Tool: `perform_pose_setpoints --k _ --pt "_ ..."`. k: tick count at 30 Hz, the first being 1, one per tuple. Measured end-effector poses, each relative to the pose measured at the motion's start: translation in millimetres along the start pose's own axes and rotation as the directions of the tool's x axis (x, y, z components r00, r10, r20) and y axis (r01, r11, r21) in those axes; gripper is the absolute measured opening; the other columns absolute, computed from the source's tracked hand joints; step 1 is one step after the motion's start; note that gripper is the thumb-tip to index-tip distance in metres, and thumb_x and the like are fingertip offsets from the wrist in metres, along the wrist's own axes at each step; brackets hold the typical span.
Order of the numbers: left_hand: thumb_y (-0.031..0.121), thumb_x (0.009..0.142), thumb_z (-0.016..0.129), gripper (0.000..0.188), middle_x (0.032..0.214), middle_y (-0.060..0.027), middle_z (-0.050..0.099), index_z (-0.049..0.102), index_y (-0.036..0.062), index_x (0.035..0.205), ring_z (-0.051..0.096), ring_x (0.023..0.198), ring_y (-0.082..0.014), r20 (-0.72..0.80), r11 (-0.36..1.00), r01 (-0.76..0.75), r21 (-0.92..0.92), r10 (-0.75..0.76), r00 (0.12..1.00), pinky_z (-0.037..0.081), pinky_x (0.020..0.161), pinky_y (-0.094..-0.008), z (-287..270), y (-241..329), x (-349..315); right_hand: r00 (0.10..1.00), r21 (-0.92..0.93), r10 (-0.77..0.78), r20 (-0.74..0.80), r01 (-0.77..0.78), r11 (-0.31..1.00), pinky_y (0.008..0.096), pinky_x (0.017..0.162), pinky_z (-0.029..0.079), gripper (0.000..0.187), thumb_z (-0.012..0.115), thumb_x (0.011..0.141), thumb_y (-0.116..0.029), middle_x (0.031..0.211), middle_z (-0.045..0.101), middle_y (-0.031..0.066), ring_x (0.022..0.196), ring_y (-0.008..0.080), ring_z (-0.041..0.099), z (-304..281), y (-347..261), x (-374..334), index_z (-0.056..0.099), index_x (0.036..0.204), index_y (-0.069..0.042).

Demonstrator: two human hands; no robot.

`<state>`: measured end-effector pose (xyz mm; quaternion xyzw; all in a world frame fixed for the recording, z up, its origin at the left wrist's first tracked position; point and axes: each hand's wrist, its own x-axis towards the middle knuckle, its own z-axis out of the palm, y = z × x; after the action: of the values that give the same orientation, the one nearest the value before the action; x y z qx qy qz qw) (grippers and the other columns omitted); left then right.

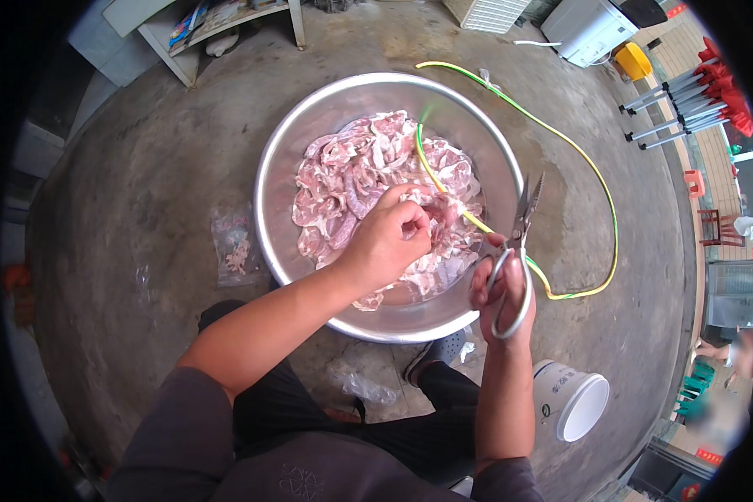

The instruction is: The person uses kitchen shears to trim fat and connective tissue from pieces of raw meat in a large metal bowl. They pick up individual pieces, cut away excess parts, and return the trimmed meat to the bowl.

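A wide metal basin [265,188] on the floor before me holds a heap of raw, pinkish meat pieces [343,171] with white fat and skin. Over its middle my left hand [385,238] is closed, fingers curled, pinching a piece of raw meat [448,214] that is smeared by motion. At the basin's right rim my right hand [504,289] grips metal scissors [519,233] by the handle loops. Their blades point away from me and stand a little apart, clear of the meat. A yellow-green hose [427,163] runs into the basin, passing behind the scissors.
Left of the basin lies a clear plastic bag [233,247] with small scraps. Another plastic bag [368,388] lies between my legs. A white bucket [573,402] rests tipped at the right. The hose loops over the concrete floor. A low shelf [217,38] stands at the far left.
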<state>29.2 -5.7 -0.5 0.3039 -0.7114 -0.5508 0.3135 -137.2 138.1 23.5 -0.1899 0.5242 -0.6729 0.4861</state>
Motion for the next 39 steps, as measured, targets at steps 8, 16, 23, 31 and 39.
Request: perform_pose_setpoints --k 8,16,23,31,39 --pt "0.001 0.087 0.064 0.007 0.135 -0.0169 0.053 0.058 0.0021 0.089 0.065 0.094 -0.0227 0.211 0.988 -0.152 0.036 0.141 0.967 0.054 0.076 -0.0331 16.9 18.0 -16.8 0.978 -0.275 -0.108 -0.177 0.057 0.96 0.0178 0.052 0.036 0.047 0.073 0.09 -0.006 0.085 0.065 -0.0004 0.062 0.0031 0.05 16.4 23.7 7.4 0.053 0.133 -0.004" --pt "0.003 0.089 0.064 0.015 0.124 -0.0194 0.058 0.053 0.0026 0.099 0.065 0.091 -0.0357 0.165 0.967 -0.24 0.089 0.224 0.961 0.053 0.076 -0.042 9.3 16.9 -12.6 0.992 -0.041 0.006 -0.122 -0.011 0.999 0.0221 0.057 0.049 0.042 0.065 0.092 0.001 0.1 0.067 0.0051 0.074 0.0109 0.065 19.4 18.3 -0.2 0.051 0.132 -0.004" --pt "0.0 0.089 0.061 0.017 0.11 -0.0179 0.062 0.053 0.0019 0.104 0.065 0.09 -0.0383 0.107 0.964 -0.23 0.135 0.216 0.97 0.053 0.077 -0.0433 7.9 9.3 -11.0 0.996 -0.003 0.026 -0.084 -0.026 1.0 0.0252 0.057 0.052 0.044 0.062 0.092 0.003 0.094 0.065 0.0044 0.07 0.0117 0.064 26.2 24.9 -6.6 0.05 0.133 -0.006" --pt "0.004 0.092 0.064 0.015 0.12 -0.0176 0.065 0.066 -0.0033 0.105 0.07 0.094 -0.0273 0.211 0.958 -0.172 0.228 0.123 0.97 0.057 0.079 -0.0351 0.8 13.6 -8.7 1.0 -0.095 -0.015 0.018 0.017 0.995 0.0307 0.072 0.057 0.043 0.058 0.095 0.004 0.106 0.062 0.0055 0.092 0.0164 0.068 26.6 29.9 -9.7 0.046 0.135 -0.006" --pt "0.013 0.093 0.066 0.017 0.119 -0.0156 0.062 0.072 -0.0011 0.101 0.069 0.088 -0.0291 0.215 0.979 0.162 -0.122 -0.134 0.967 0.055 0.078 -0.0376 4.8 17.9 -11.1 0.976 -0.429 -0.212 0.057 0.216 0.877 0.0311 0.084 0.056 0.04 0.065 0.092 0.005 0.106 0.064 0.0074 0.097 0.016 0.067 22.9 46.0 -10.8 0.048 0.128 -0.004"
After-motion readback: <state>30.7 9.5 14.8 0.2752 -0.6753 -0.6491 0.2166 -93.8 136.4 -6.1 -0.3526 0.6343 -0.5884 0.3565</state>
